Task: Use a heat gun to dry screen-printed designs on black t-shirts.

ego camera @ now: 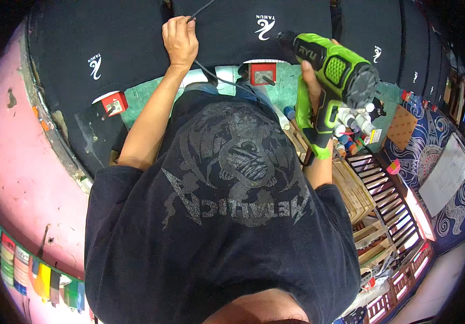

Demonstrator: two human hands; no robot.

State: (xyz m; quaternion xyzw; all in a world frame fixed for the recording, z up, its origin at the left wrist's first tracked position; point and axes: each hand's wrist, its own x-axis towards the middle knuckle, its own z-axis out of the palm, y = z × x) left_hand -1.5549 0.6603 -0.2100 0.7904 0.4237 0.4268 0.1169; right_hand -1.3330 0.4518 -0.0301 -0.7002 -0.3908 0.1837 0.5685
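A green and black corded heat gun [329,73] of the Ryu make is in my right hand [311,81], its grip between the fingers and its dark nozzle pointing over the black fabric. My left hand [180,40], at the upper left, is closed round a dark power cable [220,79], which runs down past my lap towards my right side. Black fabric pieces [224,36] with white printed logos [265,27] lie side by side in front of me; the nozzle is near the middle logo. Whether the nozzle touches the fabric I cannot tell.
Red blocks with metal plates [263,74] [114,103] stand at the fabric's near edge. Bottles and jars [354,125] crowd the floor at right, beside wooden frames [350,190] and a patterned blue cloth [427,133]. A pink wall [26,162] rises on the left.
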